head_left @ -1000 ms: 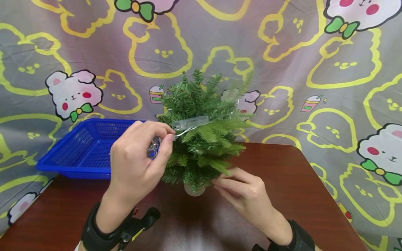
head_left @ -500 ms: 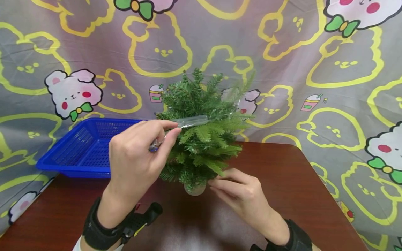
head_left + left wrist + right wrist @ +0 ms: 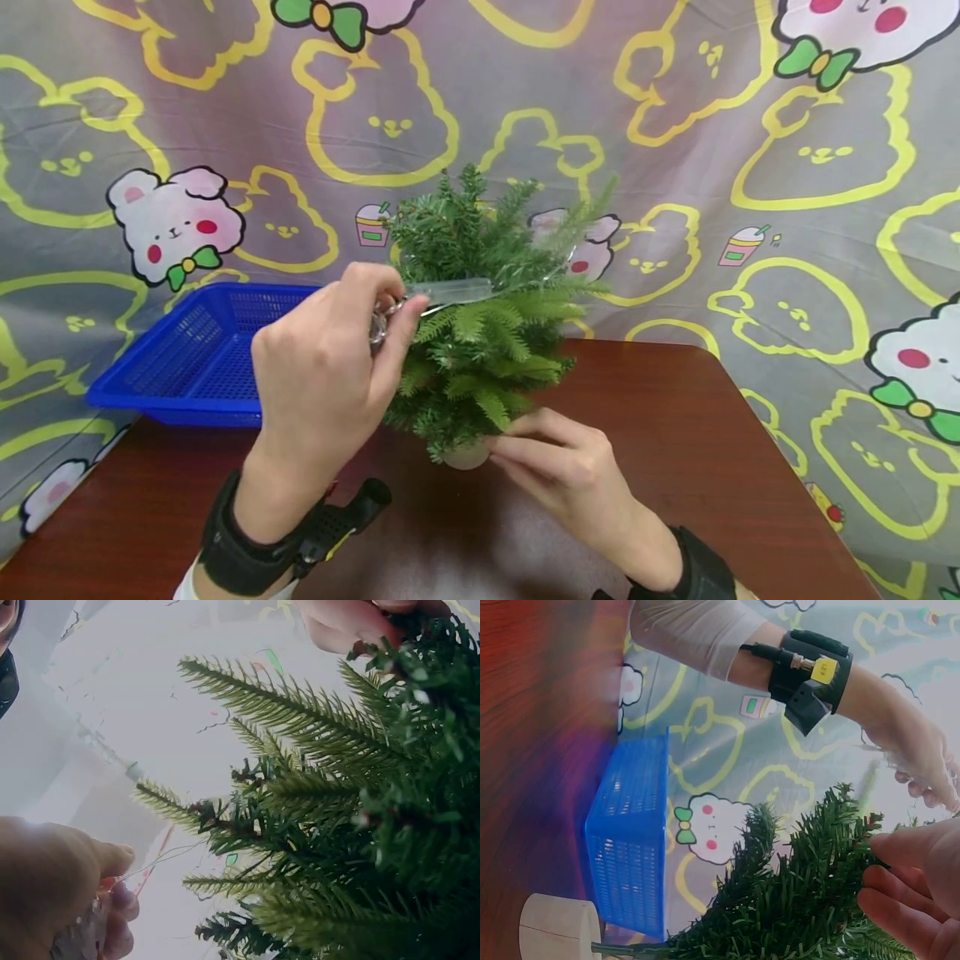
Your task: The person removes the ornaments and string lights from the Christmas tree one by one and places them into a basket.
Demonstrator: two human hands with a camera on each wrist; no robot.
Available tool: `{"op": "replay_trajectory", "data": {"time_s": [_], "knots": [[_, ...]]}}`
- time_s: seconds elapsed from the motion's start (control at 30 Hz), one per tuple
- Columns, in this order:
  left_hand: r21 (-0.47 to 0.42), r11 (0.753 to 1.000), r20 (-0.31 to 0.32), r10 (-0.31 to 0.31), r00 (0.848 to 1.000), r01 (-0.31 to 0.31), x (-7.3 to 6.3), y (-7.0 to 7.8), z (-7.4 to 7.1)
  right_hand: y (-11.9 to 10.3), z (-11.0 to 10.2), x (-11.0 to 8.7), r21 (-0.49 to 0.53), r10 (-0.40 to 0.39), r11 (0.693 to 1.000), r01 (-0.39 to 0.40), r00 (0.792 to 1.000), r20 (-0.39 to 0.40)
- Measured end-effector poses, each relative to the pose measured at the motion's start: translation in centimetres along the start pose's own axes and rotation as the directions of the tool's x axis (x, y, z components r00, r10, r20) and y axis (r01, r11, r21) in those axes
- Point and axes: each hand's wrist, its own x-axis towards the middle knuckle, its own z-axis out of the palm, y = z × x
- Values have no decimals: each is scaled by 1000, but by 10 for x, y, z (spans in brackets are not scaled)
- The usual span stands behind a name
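A small artificial Christmas tree (image 3: pixel 480 333) stands mid-table on a pale round wooden base (image 3: pixel 559 928). On its left side my left hand (image 3: pixel 326 358) holds a bundle of clear string lights (image 3: pixel 378 325), thumb and index finger pinching near the wire. From those fingers a clear plastic tube-like piece (image 3: pixel 459 290) lies across the front of the tree. In the left wrist view a thin wire (image 3: pixel 161 859) runs from the hand to the branches. My right hand (image 3: pixel 573 467) pinches a low branch at the tree's lower right, just above the base; its fingertips are partly hidden by needles.
A blue plastic basket (image 3: pixel 180 407) with perforated walls sits at the left rear of the brown table (image 3: pixel 660 433). A patterned cloth (image 3: pixel 675 150) hangs close behind the tree. A black wrist strap (image 3: pixel 251 533) with a camera is on the left wrist.
The tree has turned slightly, its front branches shifting left. My right hand has moved a little left with them. The left hand's fingers have shifted on the string lights.
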Motion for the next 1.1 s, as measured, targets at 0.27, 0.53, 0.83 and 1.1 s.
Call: {"op": "replay_trajectory", "data": {"time_s": [0.27,0.53,0.83,1.1], "knots": [[-28,1000,-20,8,1000,-9,1,3,1,-1,-4,2,15,9,1000,-10,999,48],[-48,999,-24,-7,1000,6,2,5,7,5,-22,6,96,3,995,-18,989,151],[-59,998,-41,-2,999,0,1,4,8,16,-62,24,33,-3,999,2,999,42],[-70,997,-57,-18,998,14,-1,4,8,40,-91,46,-24,201,977,-210,958,-207]]}}
